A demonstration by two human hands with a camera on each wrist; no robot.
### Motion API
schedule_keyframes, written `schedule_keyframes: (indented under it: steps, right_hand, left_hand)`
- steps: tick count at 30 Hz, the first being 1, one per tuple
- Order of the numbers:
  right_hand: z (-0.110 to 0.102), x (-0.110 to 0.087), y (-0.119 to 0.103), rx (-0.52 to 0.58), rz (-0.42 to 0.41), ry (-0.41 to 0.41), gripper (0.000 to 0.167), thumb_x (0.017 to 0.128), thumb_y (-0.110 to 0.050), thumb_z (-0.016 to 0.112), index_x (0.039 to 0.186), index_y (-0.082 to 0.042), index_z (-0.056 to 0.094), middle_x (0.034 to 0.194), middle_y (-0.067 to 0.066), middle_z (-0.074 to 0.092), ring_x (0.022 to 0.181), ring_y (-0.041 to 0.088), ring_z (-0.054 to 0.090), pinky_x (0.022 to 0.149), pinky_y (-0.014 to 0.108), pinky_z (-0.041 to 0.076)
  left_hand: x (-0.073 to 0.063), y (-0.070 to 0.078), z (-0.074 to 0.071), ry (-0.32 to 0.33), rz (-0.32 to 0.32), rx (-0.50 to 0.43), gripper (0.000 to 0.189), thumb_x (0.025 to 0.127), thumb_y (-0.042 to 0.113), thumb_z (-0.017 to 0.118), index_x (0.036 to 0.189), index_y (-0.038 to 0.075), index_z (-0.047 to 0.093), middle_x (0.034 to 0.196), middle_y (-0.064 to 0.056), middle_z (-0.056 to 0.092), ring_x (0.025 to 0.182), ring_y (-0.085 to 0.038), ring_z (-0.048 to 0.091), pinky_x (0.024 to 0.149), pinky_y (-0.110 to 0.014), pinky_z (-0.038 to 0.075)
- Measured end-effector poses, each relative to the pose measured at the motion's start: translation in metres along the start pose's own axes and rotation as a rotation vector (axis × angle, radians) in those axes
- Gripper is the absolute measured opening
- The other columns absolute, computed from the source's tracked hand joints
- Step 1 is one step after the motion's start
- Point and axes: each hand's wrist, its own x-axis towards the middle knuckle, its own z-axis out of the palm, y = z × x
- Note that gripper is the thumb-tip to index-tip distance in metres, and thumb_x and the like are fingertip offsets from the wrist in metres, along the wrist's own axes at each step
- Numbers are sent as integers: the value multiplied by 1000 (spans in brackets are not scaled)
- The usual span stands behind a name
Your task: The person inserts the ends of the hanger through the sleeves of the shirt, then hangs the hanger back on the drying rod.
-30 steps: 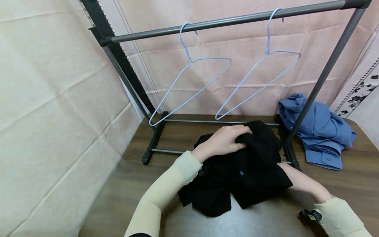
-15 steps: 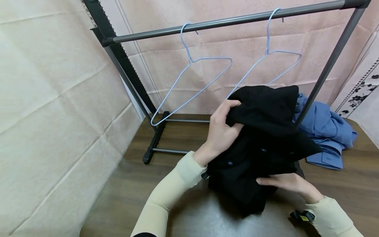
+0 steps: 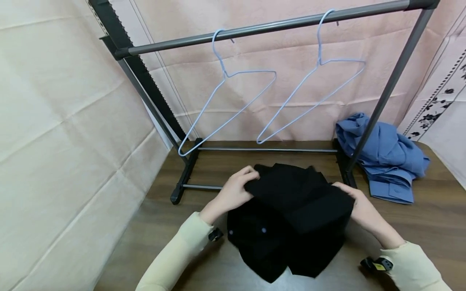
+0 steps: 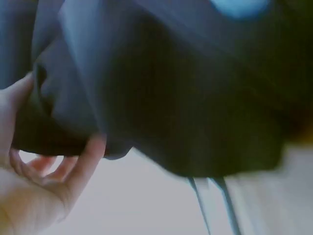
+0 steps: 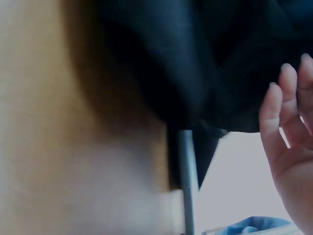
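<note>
A black buttoned shirt (image 3: 291,210), bunched and partly folded, is spread between both hands just over the table. My left hand (image 3: 236,190) holds its upper left edge; in the left wrist view, the cloth (image 4: 161,93) lies between the thumb and the fingers of that hand (image 4: 44,191). At the shirt's right edge is my right hand (image 3: 360,206), its fingertips hidden behind fabric in the head view. In the right wrist view, the fingers of this hand (image 5: 288,117) are nearly straight against the dark cloth (image 5: 234,73). Two small buttons show on the shirt's left part.
Behind the shirt stands a dark metal clothes rack (image 3: 269,34). Two light blue wire hangers, a left one (image 3: 229,117) and a right one (image 3: 296,117), hang on its bar. A crumpled blue shirt (image 3: 386,153) lies on the wooden table (image 3: 153,242) beside the rack's right leg.
The black shirt was lifted before the right hanger, then lowered toward the table and turned. My left hand moved left and down with it; my right hand moved up to its right edge.
</note>
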Motion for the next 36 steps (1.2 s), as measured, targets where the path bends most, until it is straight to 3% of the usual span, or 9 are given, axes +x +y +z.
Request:
schedule_keyframes:
  steps: [3, 8, 14, 16, 19, 24, 26, 30, 36]
  right_hand:
    - [8, 0, 4, -68, 91, -121, 32, 96, 0, 63, 123, -16, 63, 112, -3, 66, 97, 10, 60, 83, 22, 46]
    - [20, -2, 13, -253, 201, -254, 36, 100, -18, 65, 135, -17, 57, 131, 7, 63, 113, 10, 59, 92, 24, 46]
    - [18, 0, 11, -286, 231, -273, 65, 98, -17, 68, 154, -18, 34, 108, 4, 66, 92, 11, 63, 79, 27, 49]
    - [15, 1, 8, -283, 220, -266, 72, 97, -15, 69, 156, -19, 28, 106, 3, 64, 87, 6, 61, 74, 29, 50]
    - [15, 2, 7, -268, 196, -278, 76, 96, -18, 71, 158, -18, 27, 124, 9, 61, 101, 6, 62, 81, 27, 51]
    - [24, 5, 10, -243, 194, -358, 78, 95, -27, 73, 159, -21, 28, 151, 12, 44, 128, 21, 52, 98, 29, 45]
    - [30, 6, 12, -262, 203, -377, 78, 95, -32, 73, 158, -22, 28, 154, 12, 40, 133, 28, 47, 101, 35, 43]
    - [43, 8, 12, -278, 213, -441, 70, 98, -36, 68, 156, -21, 32, 148, 11, 49, 128, 28, 52, 100, 42, 46]
    - [50, 10, 7, -272, 210, -490, 48, 98, -10, 65, 143, -14, 48, 129, 5, 64, 107, 10, 62, 90, 32, 51]
  left_hand:
    - [-19, -17, -5, -127, -96, 61, 29, 89, 0, 68, 116, 9, 69, 106, 0, 63, 87, -14, 59, 81, -31, 51]
    - [-39, -38, -7, -331, -271, 87, 44, 90, -2, 61, 133, 8, 64, 124, -5, 67, 98, -16, 63, 87, -33, 50]
    - [-47, -38, -29, -370, -320, 65, 43, 91, 8, 72, 132, 13, 59, 125, -5, 63, 98, -16, 60, 84, -34, 50]
    - [-46, -32, -40, -352, -309, 20, 52, 90, 17, 78, 135, 20, 53, 126, -4, 60, 100, -17, 60, 84, -34, 51]
    - [-44, -22, -50, -360, -291, -43, 81, 86, 26, 83, 152, 33, 36, 138, -3, 49, 106, -18, 58, 83, -35, 52]
    - [-33, -13, -38, -429, -157, -56, 96, 88, 22, 82, 158, 44, 20, 155, 2, 31, 133, -19, 42, 96, -38, 48]
    - [-28, -15, -28, -459, -112, -41, 93, 90, 14, 79, 159, 42, 22, 159, 2, 28, 140, -16, 35, 101, -35, 44]
    - [-22, -21, -12, -511, -59, -4, 77, 90, -3, 67, 154, 30, 40, 151, 3, 44, 117, -11, 50, 85, -26, 47]
    - [-20, -29, -21, -445, -15, -48, 37, 98, 0, 59, 130, 16, 68, 128, 5, 65, 106, -5, 61, 89, -24, 49]
